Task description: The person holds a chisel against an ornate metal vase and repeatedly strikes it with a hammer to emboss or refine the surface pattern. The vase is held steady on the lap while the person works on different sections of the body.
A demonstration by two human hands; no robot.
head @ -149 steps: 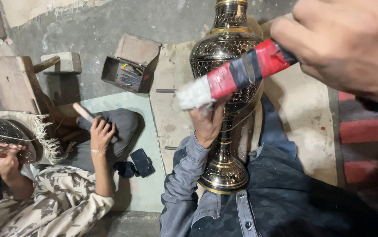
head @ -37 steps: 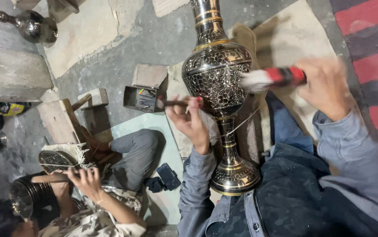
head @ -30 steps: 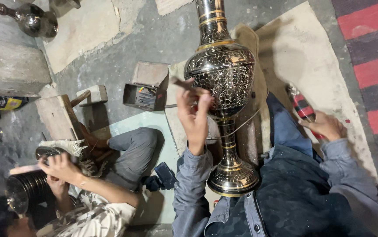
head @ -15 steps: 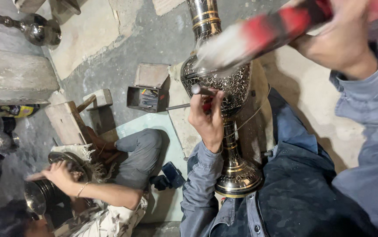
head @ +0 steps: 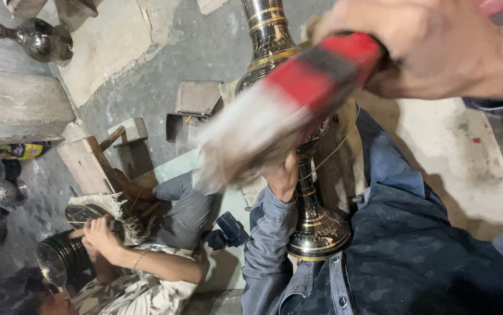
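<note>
A tall engraved brass vase (head: 298, 146) stands on its round foot between the person's knees. The left hand (head: 283, 178) grips its narrow stem. The right hand (head: 438, 49) is clenched around a red-and-black-handled tool (head: 286, 111), blurred, close to the camera. A loose swing could dent the vase, strike the left hand, or tip it.

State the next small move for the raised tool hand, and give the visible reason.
Probably swing the red-wrapped mallet in the right hand down toward the engraved brass vase: it is raised and blurred, while the left hand rests against the vase's body.
</note>
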